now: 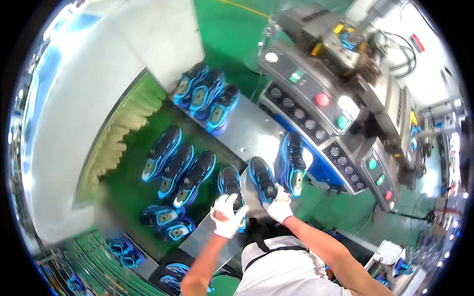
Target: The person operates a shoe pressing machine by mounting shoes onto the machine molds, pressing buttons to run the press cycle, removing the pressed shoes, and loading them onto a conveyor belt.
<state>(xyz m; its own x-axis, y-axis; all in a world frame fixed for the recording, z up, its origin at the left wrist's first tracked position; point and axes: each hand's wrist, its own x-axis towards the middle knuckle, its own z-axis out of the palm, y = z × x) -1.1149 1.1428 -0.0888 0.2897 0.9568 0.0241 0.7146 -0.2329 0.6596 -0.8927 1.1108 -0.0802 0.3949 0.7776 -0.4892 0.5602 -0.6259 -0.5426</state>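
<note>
The gloved right hand (280,208) has its fingers closed on a black sports shoe with bright blue trim (261,180) at the near edge of the grey metal surface (247,130). The gloved left hand (226,217) hovers beside it, fingers spread and holding nothing. One like shoe (293,163) lies beside it; many more (180,167) lie in rows to the left, so plenty seems left to handle.

- The person's left hand (227,215) hangs over one shoe (230,187); just to its right, the right hand (280,207) touches the near end of a second shoe (262,178).
- A third shoe (293,162) lies right of these, on the metal table (247,130).
- Three shoes (206,96) sit at the table's far end.
- A row of three shoes (178,167) lies left of the hands.
- The control panel (316,116) stands right of the table.
</note>
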